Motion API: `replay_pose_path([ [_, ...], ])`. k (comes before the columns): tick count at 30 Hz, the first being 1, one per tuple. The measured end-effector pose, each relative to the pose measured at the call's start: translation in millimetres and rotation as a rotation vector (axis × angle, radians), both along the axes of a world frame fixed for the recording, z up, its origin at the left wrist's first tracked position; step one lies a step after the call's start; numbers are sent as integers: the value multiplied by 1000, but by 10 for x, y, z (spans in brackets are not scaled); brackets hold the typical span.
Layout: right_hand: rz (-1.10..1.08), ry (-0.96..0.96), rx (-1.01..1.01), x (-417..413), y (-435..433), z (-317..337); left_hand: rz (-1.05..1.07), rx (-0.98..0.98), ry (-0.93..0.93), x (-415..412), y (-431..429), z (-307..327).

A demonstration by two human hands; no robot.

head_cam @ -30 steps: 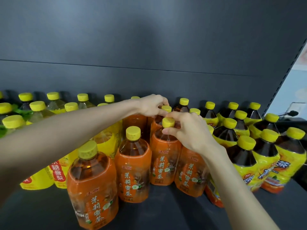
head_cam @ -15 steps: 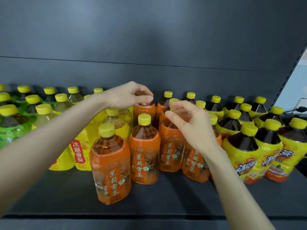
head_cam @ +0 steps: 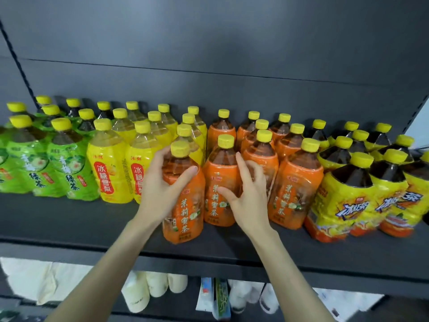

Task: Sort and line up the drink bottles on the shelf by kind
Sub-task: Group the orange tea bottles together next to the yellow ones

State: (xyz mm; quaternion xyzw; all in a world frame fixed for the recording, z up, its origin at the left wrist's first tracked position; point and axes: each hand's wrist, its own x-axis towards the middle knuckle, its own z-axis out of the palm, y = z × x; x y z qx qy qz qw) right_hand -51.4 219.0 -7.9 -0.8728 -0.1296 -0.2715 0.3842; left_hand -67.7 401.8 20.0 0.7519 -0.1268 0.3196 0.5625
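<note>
Orange bottle (head_cam: 185, 212) stands upright, cap up, inside left grip (head_cam: 160, 191); right grip (head_cam: 249, 197) spread wide.

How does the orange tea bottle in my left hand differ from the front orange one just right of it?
The gripped orange bottle stands nearer the shelf edge; its neighbour sits further back, level with the front row. The left hand wraps the first; the right hand is at the neighbour, fingers spread. Both have orange labels and yellow caps.
</note>
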Motion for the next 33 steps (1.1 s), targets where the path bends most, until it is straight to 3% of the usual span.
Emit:
replay_pose_path([
  [4, -114, -95, -144, 54, 71, 49, -1, -2, -53, -25, -6, -27],
  [10, -305, -256, -551, 123, -16, 148, 118, -12, 16, -29, -34, -211],
  [14, -343, -265, -603, 232, 8, 193, 165, -27, -11, -35, -56, -312],
  [23, -385, -130, -681, 453, 144, 195, 15, -161, 30, -54, -94, -521],
  [25, -350, -213, -539, 334, 111, 124, -28, -204, 45, -44, -122, -522],
  [27, -241, -268, -210, 114, 29, -19, -44, -192, 53, -25, -154, -523],
  [30, 134, -4, 198, -230, -112, -281, 20, -86, 76, 14, -232, -518],
  [33, 232, 222, 206, -345, -130, -471, 114, 69, 111, 67, -299, -468],
])
